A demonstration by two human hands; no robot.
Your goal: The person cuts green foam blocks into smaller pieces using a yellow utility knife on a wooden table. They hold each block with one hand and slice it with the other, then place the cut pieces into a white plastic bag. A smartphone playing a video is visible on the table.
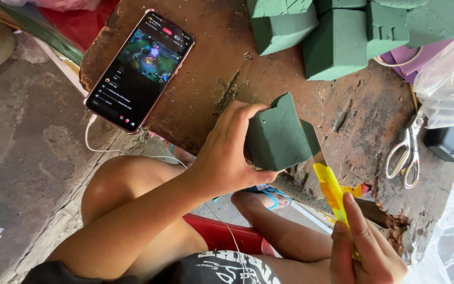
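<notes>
Foam block, gripped by left hand, tilts up-right; right hand clasps yellow knife.

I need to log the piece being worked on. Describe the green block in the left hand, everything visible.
The green foam block is dark green, matte and finely porous, like floral foam. It is a chunky piece with flat faces, and its upper edge is notched, so it is no plain brick. A small dark hole shows on the face nearest the fingers. It sits tilted at the near edge of the worn wooden table. The left hand grips its left side, fingers over the top and thumb beneath. Nothing else touches it.
</notes>
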